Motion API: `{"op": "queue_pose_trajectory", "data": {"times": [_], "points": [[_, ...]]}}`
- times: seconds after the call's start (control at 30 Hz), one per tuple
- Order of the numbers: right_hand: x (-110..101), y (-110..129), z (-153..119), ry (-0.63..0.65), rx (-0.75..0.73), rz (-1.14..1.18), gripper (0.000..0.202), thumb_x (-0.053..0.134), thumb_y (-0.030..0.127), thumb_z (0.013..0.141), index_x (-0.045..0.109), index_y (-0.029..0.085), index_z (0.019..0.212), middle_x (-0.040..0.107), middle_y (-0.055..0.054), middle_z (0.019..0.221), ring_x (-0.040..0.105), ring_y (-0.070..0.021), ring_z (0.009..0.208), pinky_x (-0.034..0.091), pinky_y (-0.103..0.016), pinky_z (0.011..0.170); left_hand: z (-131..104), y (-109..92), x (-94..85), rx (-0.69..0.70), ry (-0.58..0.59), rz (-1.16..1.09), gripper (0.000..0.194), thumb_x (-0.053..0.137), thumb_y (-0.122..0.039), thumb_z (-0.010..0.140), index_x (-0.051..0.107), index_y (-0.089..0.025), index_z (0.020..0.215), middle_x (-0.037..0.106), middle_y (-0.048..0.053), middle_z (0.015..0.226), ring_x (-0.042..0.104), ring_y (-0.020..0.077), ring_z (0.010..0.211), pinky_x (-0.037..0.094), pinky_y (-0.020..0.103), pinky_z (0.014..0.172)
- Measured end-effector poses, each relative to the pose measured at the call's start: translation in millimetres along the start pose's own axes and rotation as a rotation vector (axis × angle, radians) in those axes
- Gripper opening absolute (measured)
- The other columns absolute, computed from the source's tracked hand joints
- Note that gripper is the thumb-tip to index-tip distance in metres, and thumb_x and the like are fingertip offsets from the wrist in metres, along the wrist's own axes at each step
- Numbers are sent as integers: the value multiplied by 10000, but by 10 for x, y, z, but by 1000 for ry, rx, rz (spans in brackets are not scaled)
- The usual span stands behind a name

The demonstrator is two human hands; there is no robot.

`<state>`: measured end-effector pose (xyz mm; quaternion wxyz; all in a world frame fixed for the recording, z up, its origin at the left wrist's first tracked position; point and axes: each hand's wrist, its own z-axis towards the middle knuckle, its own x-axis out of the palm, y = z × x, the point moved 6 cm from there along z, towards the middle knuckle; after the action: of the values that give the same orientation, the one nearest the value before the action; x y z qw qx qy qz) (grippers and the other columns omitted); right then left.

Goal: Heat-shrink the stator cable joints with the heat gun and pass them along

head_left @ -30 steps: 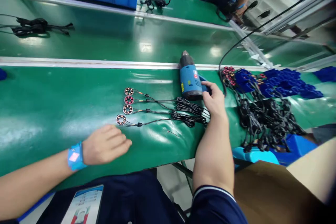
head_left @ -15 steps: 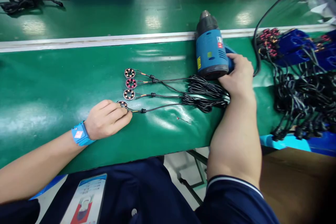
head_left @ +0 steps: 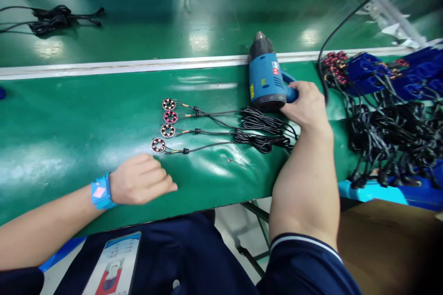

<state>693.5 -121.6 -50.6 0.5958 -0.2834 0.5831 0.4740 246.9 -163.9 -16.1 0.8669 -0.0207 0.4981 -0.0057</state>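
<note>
My right hand [head_left: 306, 103] is wrapped round the handle of a blue heat gun [head_left: 265, 76]. The gun lies on the green mat, its metal nozzle pointing away from me. My left hand [head_left: 143, 180], with a blue wrist strap [head_left: 102, 192], rests at the mat's near side, fingers curled in and nothing visible in them. Just beyond its knuckles, apart from it, lies a ring-shaped coil board [head_left: 158, 145] with copper windings. Several like it form a column, among them one with red windings [head_left: 170, 116]. Thin leads join each to a black cable, bundled in coils [head_left: 265, 120] beside the gun.
At the right are blue bins [head_left: 367, 71], red-wound coils [head_left: 335, 67] and a heap of black cables [head_left: 398, 133]. A black power cord [head_left: 349, 18] hangs over the back right. Another cable bundle [head_left: 57, 19] lies beyond the white strip [head_left: 138, 65]. A small wire scrap [head_left: 237, 162] lies on the mat.
My left hand has let go of the nearest coil board and drawn back toward me. The right hand keeps its hold on the heat gun. The camera view has shifted slightly.
</note>
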Motion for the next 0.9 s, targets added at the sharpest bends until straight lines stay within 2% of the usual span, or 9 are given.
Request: {"op": "queue_pose_trajectory", "data": {"times": [0.1, 0.2, 0.47, 0.63, 0.7, 0.77, 0.83, 0.9], "points": [[-26, 1, -2, -18, 21, 23, 407, 705, 141, 761, 611, 107, 1156, 607, -200, 1246, 541, -266, 1184, 400, -339, 1045, 34, -218, 208, 11, 177, -150, 131, 592, -298, 973, 622, -192, 902, 536, -21, 652, 480, 136, 585, 351, 327, 562], [-27, -10, 7, -37, 34, 33, 389, 712, 133, 730, 622, 125, 1108, 618, -193, 1248, 547, -268, 1192, 400, -334, 1059, 19, -264, 363, -45, 260, -226, 213, 524, -387, 999, 606, -191, 1005, 553, -4, 725, 486, 161, 624, 363, 343, 585], [40, -144, 75, -9, 121, 62, 403, 666, 220, 710, 660, 165, 1109, 650, -173, 1178, 601, -310, 1096, 447, -396, 983, -56, -175, 440, -112, 294, -201, 293, 508, -491, 999, 588, -214, 1052, 582, -8, 787, 503, 160, 669, 361, 343, 628], [92, -258, 186, 52, 185, 54, 479, 650, 290, 639, 688, 206, 1110, 678, -134, 942, 634, -337, 889, 480, -445, 808, -41, -175, 356, -95, 262, -182, 298, 578, -505, 965, 612, -209, 943, 588, -9, 749, 502, 149, 662, 368, 340, 627], [87, -275, 236, 67, 194, 54, 474, 641, 308, 600, 697, 226, 1063, 660, -114, 829, 627, -334, 777, 482, -455, 733, -32, -30, 270, -138, 236, -151, 311, 551, -522, 975, 619, -221, 945, 602, -12, 750, 514, 148, 677, 372, 339, 639], [74, -284, 256, 77, 181, 61, 454, 632, 331, 567, 694, 257, 1011, 649, -105, 769, 619, -338, 715, 479, -466, 677, -52, 287, 163, -253, 213, -86, 322, 502, -531, 996, 632, -236, 998, 635, -9, 791, 545, 154, 729, 386, 338, 676], [63, -285, 228, 73, 98, 143, 480, 642, 358, 560, 682, 285, 1032, 686, -134, 875, 651, -363, 799, 493, -490, 700, -137, 789, 35, -426, 196, 13, 326, 466, -520, 1013, 645, -250, 1043, 668, 0, 853, 582, 164, 800, 405, 332, 729], [43, -338, 151, 24, -7, 319, 540, 669, 402, 605, 650, 315, 1138, 681, -176, 1125, 659, -389, 1026, 507, -513, 787, -314, 1426, -139, -628, 174, 130, 298, 476, -472, 1018, 659, -241, 1061, 691, 21, 928, 613, 178, 883, 430, 331, 788]]}}
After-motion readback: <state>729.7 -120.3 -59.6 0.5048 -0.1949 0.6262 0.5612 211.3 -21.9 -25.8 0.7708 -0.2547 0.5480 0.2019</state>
